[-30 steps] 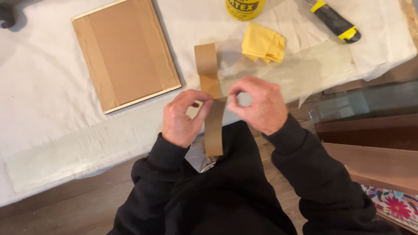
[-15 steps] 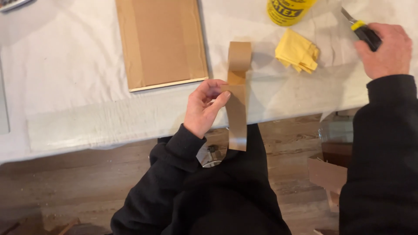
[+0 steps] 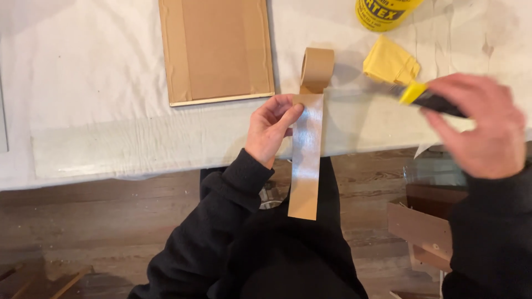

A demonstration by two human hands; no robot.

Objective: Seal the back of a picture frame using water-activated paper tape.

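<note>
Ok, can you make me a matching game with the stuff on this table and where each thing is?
Things:
1. brown tape strip
2. utility knife
3. yellow cloth
4. brown board

Places:
A. flat on the white cover, far left of the tape roll
B. in the right hand
C. hanging over the table edge, pinched by the left hand
D. lying below the yellow can

Pairs: 1-C, 2-B, 3-D, 4-A

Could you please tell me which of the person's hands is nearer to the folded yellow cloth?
Right. The right hand, holding a yellow-and-black utility knife, is just beside the yellow cloth; the left hand pinches the brown tape strip, farther away.
</note>
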